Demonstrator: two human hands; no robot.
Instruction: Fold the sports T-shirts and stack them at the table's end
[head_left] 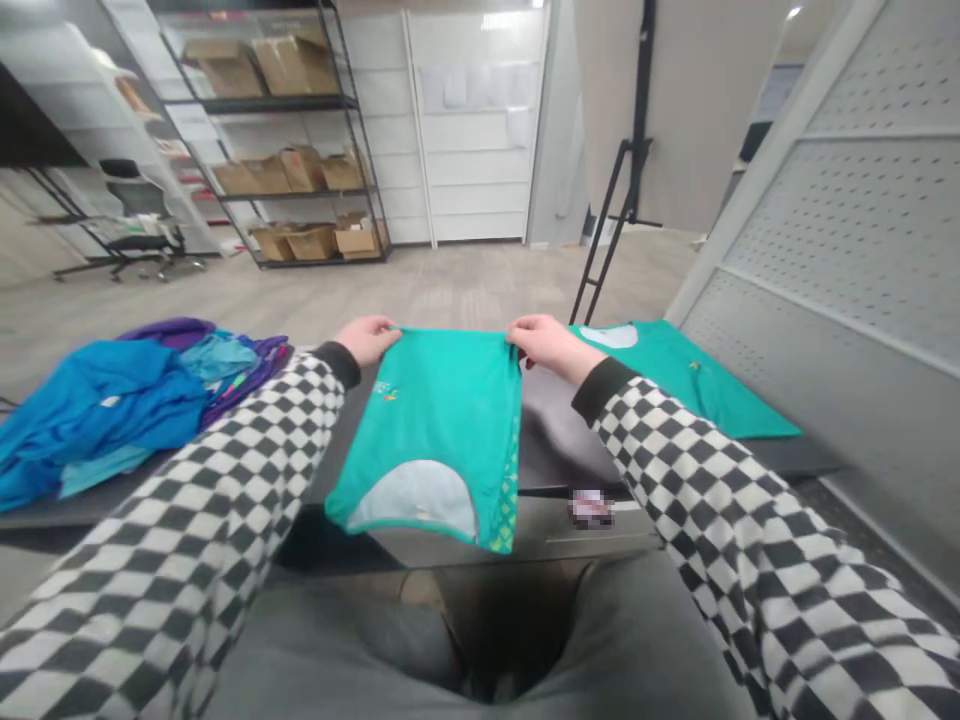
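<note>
A green T-shirt (442, 400), folded narrow, is stretched between my two hands. My left hand (367, 340) pinches its far left corner, and my right hand (551, 345) pinches the far right corner. The pale neck opening (420, 495) faces me and hangs near the front edge of the dark surface. A small logo shows on the shirt's left side, and a patterned strip runs down its right side. Beyond my right forearm lies another green shirt (697, 375), laid flat with its pale neck part at the far left.
A heap of blue and purple clothes (112, 400) lies at the left of the dark bench (570, 460). A small blurred item (590, 508) is near the front edge. A perforated panel (877, 200) stands at the right; a shelf rack with cardboard boxes (292, 65) is behind.
</note>
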